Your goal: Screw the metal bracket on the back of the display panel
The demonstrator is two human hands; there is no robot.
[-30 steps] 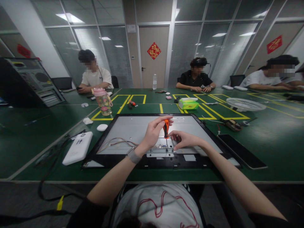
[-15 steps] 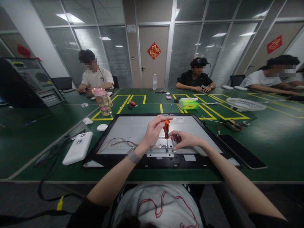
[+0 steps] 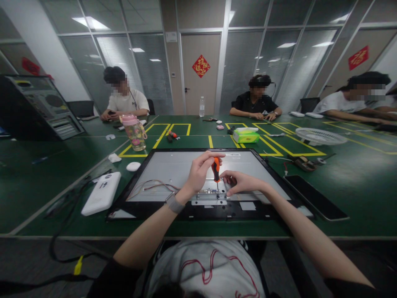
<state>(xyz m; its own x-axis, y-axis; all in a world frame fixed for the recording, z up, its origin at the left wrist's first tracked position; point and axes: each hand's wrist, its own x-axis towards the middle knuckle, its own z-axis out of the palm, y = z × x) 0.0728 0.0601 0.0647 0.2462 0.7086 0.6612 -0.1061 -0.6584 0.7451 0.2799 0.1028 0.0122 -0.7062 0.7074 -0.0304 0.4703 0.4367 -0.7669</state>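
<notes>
In the head view, an orange-and-black screwdriver (image 3: 216,169) stands nearly upright, its tip down at a metal bracket (image 3: 209,203). My left hand (image 3: 201,167) is closed on its handle from above, fingers over the top end. Just right of the shaft is my right hand (image 3: 240,183), fingers curved and thumb apart from the index finger, its tips close to the bracket; nothing shows between them. The bracket belongs to a flat display panel (image 3: 161,161), black-framed with a grey metal back, lying flat under both hands. Thin coloured wires (image 3: 155,183) run across its left part.
Left of the panel lie a white power bank (image 3: 102,193), a white oval object (image 3: 133,166) and a flowered bottle (image 3: 135,134). A black phone (image 3: 316,198) lies to the right. A green tissue pack (image 3: 246,135) sits beyond. Several people sit across the table.
The screwdriver handle has shifted very slightly left in my left hand. My right hand stays in the same place.
</notes>
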